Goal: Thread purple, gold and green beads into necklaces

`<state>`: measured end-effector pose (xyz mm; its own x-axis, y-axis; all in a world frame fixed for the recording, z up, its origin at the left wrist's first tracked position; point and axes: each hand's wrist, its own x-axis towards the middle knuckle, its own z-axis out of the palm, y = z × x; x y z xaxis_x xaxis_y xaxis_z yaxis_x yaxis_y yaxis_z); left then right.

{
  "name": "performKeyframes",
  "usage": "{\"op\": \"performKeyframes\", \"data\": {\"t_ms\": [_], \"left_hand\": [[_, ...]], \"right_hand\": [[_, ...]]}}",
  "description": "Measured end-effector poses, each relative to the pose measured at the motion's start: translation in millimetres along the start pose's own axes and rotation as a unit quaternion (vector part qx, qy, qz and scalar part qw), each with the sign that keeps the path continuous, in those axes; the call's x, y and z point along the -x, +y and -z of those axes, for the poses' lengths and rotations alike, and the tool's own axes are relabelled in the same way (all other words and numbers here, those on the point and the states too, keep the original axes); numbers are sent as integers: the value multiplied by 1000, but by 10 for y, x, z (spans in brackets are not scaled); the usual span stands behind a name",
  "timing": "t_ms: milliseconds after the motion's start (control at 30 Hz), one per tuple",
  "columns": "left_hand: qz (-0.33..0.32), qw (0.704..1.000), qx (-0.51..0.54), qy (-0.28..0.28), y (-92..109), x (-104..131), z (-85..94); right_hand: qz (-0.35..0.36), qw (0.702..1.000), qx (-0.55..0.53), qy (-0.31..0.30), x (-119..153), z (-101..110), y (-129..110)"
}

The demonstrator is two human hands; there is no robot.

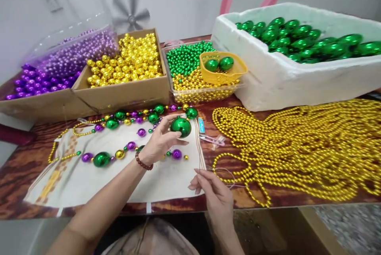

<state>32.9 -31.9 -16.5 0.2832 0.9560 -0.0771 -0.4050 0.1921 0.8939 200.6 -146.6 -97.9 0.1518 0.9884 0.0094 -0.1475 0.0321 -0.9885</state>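
Note:
Between the thumb and fingers of my left hand (162,138) is a large shiny green bead (180,127), raised above the white cloth (166,185). My right hand (216,193) is closed in a pinch near the cloth's right edge. A thin upright needle (200,156) stands out from its fingertips, and pale thread (229,172) loops away to the right. Beaded strands of green, purple and gold lie on the cloth; one includes a big green bead (101,159). Below the left hand sits a loose purple bead (176,154).
Boxes of purple beads (44,82) and gold beads (127,62) line the back. A clear tub (196,96) carries a yellow basket (223,77). A white foam box (276,82) holds green beads. Gold bead chains (297,148) spread at right, near small scissors (212,140).

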Motion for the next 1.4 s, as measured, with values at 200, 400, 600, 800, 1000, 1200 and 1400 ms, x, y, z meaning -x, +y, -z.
{"op": "performKeyframes", "data": {"t_ms": [200,400,600,800,1000,1200,1400], "left_hand": [[42,988,141,53,76,155,215],[98,965,217,111,56,131,344],[107,964,217,115,57,138,342],[102,964,217,114,60,134,326],[78,972,189,114,63,143,323],[50,979,169,98,78,182,315],[20,991,114,65,76,260,275]], "right_hand": [[18,998,57,-23,148,-221,-2],[23,993,111,-42,234,-262,-18],[18,990,130,-47,239,-258,8],[16,992,117,-38,238,-252,31],[11,993,108,-35,251,-278,42],[-7,996,81,-40,234,-339,89],[-6,997,75,-32,173,-363,188]]}}
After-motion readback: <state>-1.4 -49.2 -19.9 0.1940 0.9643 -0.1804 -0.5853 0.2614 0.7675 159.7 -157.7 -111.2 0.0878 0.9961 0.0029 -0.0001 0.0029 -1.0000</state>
